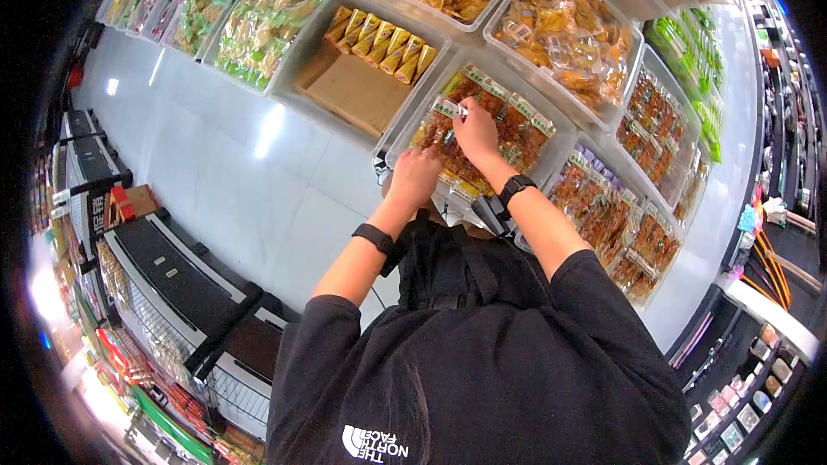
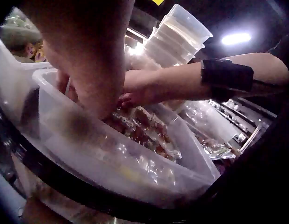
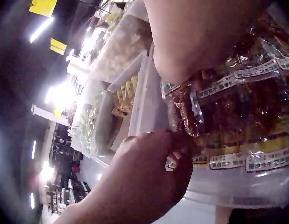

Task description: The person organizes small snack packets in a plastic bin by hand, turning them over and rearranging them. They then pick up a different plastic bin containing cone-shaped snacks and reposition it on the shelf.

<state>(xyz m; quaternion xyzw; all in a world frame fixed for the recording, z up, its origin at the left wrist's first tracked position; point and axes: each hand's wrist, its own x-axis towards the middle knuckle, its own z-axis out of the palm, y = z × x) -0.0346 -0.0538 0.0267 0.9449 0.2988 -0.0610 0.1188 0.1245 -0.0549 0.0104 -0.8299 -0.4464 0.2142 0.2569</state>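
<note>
Both hands work inside one clear bin (image 1: pixel 413 125) of reddish-brown snack packets (image 1: pixel 517 125) (centre of the display). Right hand (image 1: pixel 476 129) pinches a packet's labelled edge (image 1: pixel 448 108) at the bin's 11 o'clock; left hand (image 1: pixel 415 176), at 7 o'clock, rests among packets, grip indeterminate.
</note>
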